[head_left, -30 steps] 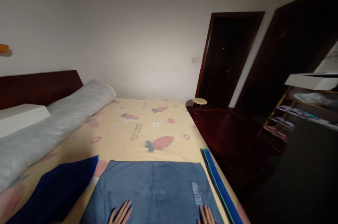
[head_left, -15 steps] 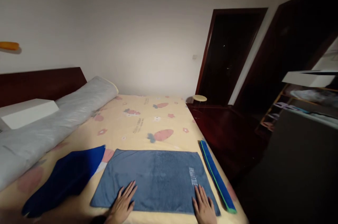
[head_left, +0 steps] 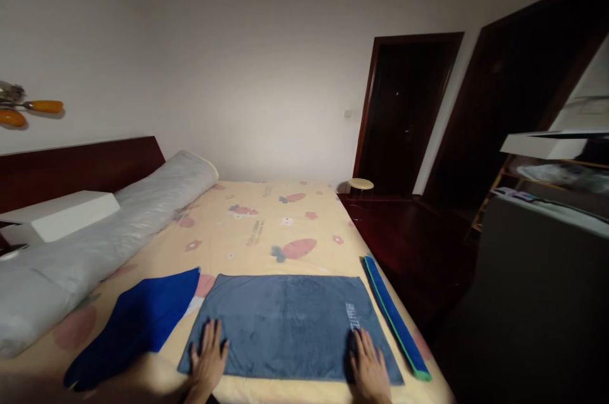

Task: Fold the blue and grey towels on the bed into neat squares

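Note:
A grey-blue towel (head_left: 285,321) with light lettering near its right end lies spread flat on the bed. My left hand (head_left: 209,353) rests palm down on its left part, fingers stretched and apart. On the right part, just below the lettering, my right hand (head_left: 368,359) also lies flat with its fingers extended. A dark blue cloth (head_left: 143,321) is spread to the left of the towel. Along the bed's right edge runs a narrow folded blue cloth (head_left: 394,318) with green edging.
The bed (head_left: 257,207) has a yellow patterned sheet. A grey roll (head_left: 157,201) and a white box (head_left: 71,217) lie by the headboard (head_left: 80,163). A stool (head_left: 360,184) stands beyond the bed, near a dark door (head_left: 409,118). Shelves (head_left: 547,169) are at right.
My left hand has shifted left across the towel and its fingers now point more straight ahead. My right hand stays near the lettering. The camera view has tilted up and turned slightly left.

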Demonstrator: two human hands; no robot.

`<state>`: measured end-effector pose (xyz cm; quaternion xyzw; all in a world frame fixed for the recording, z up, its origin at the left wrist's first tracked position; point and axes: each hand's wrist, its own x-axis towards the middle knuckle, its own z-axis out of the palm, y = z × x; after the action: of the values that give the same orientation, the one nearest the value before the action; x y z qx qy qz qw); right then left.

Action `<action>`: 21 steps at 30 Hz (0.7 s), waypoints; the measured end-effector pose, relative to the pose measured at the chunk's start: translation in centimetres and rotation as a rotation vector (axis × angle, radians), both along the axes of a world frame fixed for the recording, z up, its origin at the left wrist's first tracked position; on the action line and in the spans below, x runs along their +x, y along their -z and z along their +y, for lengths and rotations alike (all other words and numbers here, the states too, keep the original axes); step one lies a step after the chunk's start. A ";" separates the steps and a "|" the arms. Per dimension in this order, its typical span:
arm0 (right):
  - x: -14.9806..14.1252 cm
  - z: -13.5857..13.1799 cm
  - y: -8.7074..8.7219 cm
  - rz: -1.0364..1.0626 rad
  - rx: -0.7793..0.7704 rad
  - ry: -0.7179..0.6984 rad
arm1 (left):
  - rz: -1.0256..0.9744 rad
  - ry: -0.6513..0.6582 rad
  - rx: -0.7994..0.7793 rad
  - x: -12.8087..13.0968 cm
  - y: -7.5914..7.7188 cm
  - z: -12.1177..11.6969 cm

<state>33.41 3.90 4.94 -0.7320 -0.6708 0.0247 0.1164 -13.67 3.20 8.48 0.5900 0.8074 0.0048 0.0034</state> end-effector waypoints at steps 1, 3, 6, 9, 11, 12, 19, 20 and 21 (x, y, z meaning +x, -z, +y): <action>-2.0 0.2 -0.7 0.038 -0.001 -0.059 | -0.015 0.087 0.028 2.3 -0.2 0.5; -6.4 0.5 -2.0 0.108 -0.023 -0.193 | -0.096 0.220 0.065 7.5 0.0 1.6; -12.4 0.4 -2.7 0.210 -0.009 -0.352 | -0.178 0.396 0.062 14.8 1.5 2.3; -14.2 0.1 -2.1 0.245 -0.046 -0.421 | -0.196 0.508 -0.031 17.2 3.0 1.7; -12.5 -0.3 -1.3 0.225 -0.080 -0.436 | -0.208 0.529 -0.067 15.3 3.5 1.0; -10.9 -0.5 -0.8 0.206 -0.088 -0.419 | -0.207 0.507 -0.066 13.5 3.7 0.6; 1.5 -2.6 4.0 0.093 0.143 0.203 | -0.194 -0.273 0.122 -0.5 4.2 0.4; 2.3 -2.8 4.6 0.098 0.180 0.238 | -0.223 -0.348 0.121 -1.5 4.2 0.8; 2.8 -3.0 5.2 0.106 0.207 0.255 | -0.246 -0.402 0.108 -2.2 4.2 1.0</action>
<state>36.19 0.94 -0.21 -0.7930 -0.5642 -0.0210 0.2287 -15.86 4.23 4.28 0.4116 0.9007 0.1205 0.0689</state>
